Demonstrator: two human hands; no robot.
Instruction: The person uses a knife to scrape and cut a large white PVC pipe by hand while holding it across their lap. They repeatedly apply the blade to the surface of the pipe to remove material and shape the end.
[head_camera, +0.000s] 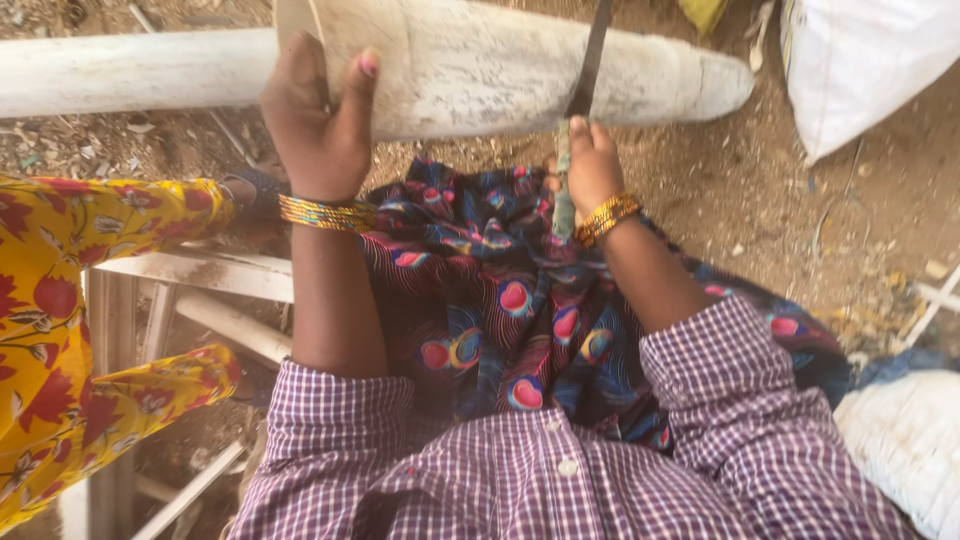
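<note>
Head view: the left hand (318, 125), at eleven o'clock, has its fingers curled over the cut end of a thick, pale, whitish tapered log (470, 65) lying across the top, its tip toward one o'clock. The right hand (592, 168) is closed around the handle of a long dark metal blade (592, 55) (resting across the log). Yellow flowered cloth (60, 300) sits at nine o'clock.

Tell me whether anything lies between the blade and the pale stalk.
Nothing visible does. The right hand holds the blade directly against the pale stalk, which the left hand grips at its cut end.
</note>
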